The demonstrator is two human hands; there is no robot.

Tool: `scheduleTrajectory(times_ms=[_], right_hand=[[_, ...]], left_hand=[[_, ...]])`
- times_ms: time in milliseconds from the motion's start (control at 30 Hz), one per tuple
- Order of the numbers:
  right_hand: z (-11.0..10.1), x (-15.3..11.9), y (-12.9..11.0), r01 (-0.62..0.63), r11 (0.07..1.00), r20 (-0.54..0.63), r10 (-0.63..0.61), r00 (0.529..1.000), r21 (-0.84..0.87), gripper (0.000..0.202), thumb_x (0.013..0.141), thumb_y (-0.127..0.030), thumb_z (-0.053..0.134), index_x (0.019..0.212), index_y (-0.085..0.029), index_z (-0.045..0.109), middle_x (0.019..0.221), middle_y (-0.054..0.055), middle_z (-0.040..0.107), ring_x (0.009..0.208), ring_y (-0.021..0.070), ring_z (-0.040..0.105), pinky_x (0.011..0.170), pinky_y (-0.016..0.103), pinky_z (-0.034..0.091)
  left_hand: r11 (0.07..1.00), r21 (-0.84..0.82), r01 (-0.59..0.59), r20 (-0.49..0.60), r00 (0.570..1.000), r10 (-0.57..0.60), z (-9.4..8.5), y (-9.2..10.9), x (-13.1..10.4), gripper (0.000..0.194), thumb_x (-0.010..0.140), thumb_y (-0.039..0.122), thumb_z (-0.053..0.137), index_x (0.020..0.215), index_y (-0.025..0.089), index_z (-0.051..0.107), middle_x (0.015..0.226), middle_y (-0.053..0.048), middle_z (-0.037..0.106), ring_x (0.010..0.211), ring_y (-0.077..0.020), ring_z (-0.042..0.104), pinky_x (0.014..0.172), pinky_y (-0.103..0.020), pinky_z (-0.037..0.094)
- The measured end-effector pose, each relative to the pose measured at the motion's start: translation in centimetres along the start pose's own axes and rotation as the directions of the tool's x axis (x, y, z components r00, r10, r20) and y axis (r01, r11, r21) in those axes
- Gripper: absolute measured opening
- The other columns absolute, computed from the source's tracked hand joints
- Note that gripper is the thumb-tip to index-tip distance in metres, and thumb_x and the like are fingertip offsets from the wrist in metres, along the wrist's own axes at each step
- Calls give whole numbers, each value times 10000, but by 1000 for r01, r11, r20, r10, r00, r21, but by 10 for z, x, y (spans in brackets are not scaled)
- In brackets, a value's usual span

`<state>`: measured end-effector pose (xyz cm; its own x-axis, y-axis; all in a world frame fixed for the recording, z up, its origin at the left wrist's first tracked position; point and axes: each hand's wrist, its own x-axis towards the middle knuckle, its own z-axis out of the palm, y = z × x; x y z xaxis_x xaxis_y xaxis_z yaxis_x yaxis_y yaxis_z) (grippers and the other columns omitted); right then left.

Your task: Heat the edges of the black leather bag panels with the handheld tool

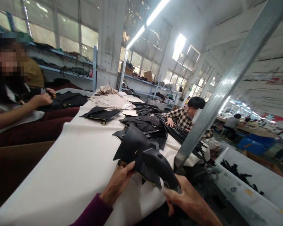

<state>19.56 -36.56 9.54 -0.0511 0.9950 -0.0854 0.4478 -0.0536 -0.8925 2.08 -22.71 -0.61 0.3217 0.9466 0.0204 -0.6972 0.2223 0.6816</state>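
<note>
My left hand [120,182] is closed on the lower edge of a black leather-like piece [129,142], its thumb on top. The piece is bent upward, with a small gold-coloured ring and a gold zip along its edge. My right hand [188,196] grips a curved black handheld tool [159,160] by its handle. The tool's broad head lies over the right side of the piece; what is under it is hidden. Just behind are more black pieces [145,124], stacked on the white-covered table [61,163]. A separate black piece with a gold zip [100,114] rests farther left.
Beige pieces [108,100] lie at the table's far end. A slanted metal post [217,94] rises at the right table edge. Beyond it stands a white bin [250,185] with black strips. One co-worker [179,117] handles black strips; another [21,106] sits left.
</note>
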Motion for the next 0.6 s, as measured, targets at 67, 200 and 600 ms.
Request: scheduleTrajectory(times_ms=[67,200,600], right_hand=[[8,2,7,-11,999,11,11,1000,47,164,805,-310,583,766,-152,561,564,-50,567,458,104,538,480,206,436],[8,10,12,-8,998,-28,9,1000,59,183,821,-316,571,742,-150,564,551,-40,570,477,117,562,503,216,449],[-15,-43,8,-142,985,-139,127,982,-101,361,834,-505,515,693,-173,531,522,6,603,532,169,599,582,267,462]], left_hand=[[1000,-7,16,4,1000,-16,0,-4,-7,422,654,225,808,1061,196,700,920,-55,730,820,-189,631,683,-275,513],[999,-18,28,-15,999,-28,1,-9,-18,450,660,210,804,1094,225,686,978,-44,739,907,-202,642,755,-287,525],[988,-153,-18,-15,1000,16,16,32,19,227,661,86,764,875,153,730,852,-30,752,746,-157,654,628,-241,524]])
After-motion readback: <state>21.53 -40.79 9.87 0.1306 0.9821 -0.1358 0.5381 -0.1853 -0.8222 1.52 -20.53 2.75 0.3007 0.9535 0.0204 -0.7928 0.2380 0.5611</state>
